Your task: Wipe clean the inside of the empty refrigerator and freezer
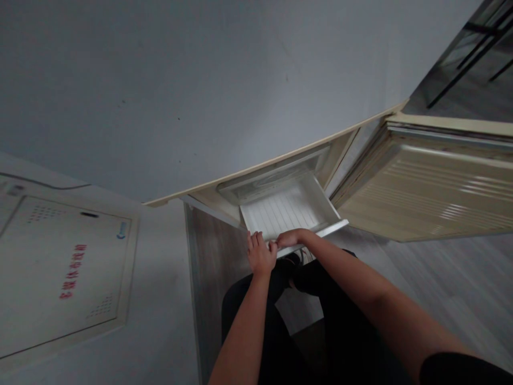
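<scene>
A white drawer (280, 211) with a ribbed bottom is pulled partway out of a cream-coloured cabinet that looks like a fridge or freezer. Nothing lies on the part of its bottom that shows. My left hand (261, 255) is on the left end of the drawer's front edge, its fingers hooked over the rim. Close beside it, my right hand (292, 238) grips the same front edge with curled fingers, some of them hidden. The cabinet door (436, 187) stands wide open on the right, showing its ridged inner panel.
The cabinet's pale top (240, 96) spreads across the upper view. On the left wall is a white panel box (52, 272) with red lettering. Thin black furniture legs (460, 64) stand at the far right on the wood-look floor (449, 283). My knees are just below the drawer.
</scene>
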Tool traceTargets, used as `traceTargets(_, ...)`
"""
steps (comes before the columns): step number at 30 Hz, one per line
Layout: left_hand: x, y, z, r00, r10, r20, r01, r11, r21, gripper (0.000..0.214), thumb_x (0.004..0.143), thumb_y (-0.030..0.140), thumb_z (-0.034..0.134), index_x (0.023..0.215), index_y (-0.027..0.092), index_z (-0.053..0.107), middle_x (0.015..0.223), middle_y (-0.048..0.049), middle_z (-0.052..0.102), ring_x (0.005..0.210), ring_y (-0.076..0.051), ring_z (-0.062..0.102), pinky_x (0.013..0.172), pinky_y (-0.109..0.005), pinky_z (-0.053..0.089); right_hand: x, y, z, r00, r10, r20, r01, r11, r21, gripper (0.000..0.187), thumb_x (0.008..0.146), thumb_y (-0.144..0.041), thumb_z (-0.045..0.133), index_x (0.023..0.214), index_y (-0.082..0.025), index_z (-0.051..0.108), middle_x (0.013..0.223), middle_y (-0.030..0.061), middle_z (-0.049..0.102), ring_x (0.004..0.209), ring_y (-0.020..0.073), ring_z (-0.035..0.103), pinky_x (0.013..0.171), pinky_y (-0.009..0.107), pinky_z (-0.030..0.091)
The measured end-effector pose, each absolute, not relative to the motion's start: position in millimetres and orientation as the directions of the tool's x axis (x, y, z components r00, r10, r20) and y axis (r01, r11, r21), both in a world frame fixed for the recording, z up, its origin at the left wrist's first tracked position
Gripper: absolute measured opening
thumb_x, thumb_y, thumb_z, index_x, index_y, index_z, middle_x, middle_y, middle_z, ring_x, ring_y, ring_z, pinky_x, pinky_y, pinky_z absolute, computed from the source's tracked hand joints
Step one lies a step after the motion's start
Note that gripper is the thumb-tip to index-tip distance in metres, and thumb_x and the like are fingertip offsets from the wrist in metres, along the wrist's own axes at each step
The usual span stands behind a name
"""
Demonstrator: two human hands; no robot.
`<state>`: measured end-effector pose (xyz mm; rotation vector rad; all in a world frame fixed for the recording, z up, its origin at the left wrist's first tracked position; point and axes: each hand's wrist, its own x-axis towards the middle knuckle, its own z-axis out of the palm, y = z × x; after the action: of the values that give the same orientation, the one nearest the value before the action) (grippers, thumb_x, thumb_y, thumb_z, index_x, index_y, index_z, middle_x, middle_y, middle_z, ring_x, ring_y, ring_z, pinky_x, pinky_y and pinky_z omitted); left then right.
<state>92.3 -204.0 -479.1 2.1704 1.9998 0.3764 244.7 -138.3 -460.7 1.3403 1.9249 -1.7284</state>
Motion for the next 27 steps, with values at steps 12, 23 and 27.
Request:
traceTargets(12, 94.5, -203.4, -478.8, 0.077, 0.993, 0.095, 0.956, -0.1, 0.277, 0.044, 0.092, 0.034, 0.051, 0.13, 0.011, 0.055, 0.132, -0.0177, 0.061, 0.149, -0.035, 0.032, 0.1, -0.047, 0.055, 381.8, -202.0, -412.9, -0.1, 0.836, -0.539, 0.975, -0.024, -0.219, 0.045, 0.105, -0.035, 0.037, 0.108, -0.008, 0.072, 0.112, 0.023, 0.071, 0.106, 0.0309, 0.068, 0.091, 0.038, 0.049)
traceTargets(23, 87.3, -203.5, -473.1, 0.135, 0.99, -0.04, 0.961, -0.121, 0.249, 0.06, 0.08, 0.027, 0.068, 0.135, 0.017, 0.048, 0.139, -0.0157, 0.055, 0.153, -0.033, 0.023, 0.102, -0.044, 0.054, 291.3, -228.7, -444.9, -0.496, 0.836, -0.233, 0.836, 0.388, -0.388, 0.022, 0.09, -0.027, 0.06, 0.105, -0.015, 0.07, 0.113, 0.0141, 0.063, 0.108, 0.027, 0.06, 0.102, 0.039, 0.041)
traceTargets(27, 92.7, -203.0, -472.9, 0.079, 0.996, 0.033, 0.965, -0.085, 0.248, 0.043, 0.089, 0.03, 0.055, 0.129, 0.014, 0.053, 0.131, -0.0171, 0.059, 0.15, -0.033, 0.029, 0.097, -0.046, 0.056, 327.7, -193.7, -441.3, -0.206, 0.897, -0.39, 0.905, 0.024, -0.424, 0.02, 0.092, -0.026, 0.058, 0.101, -0.013, 0.071, 0.105, 0.0129, 0.068, 0.096, 0.0224, 0.063, 0.083, 0.028, 0.044)
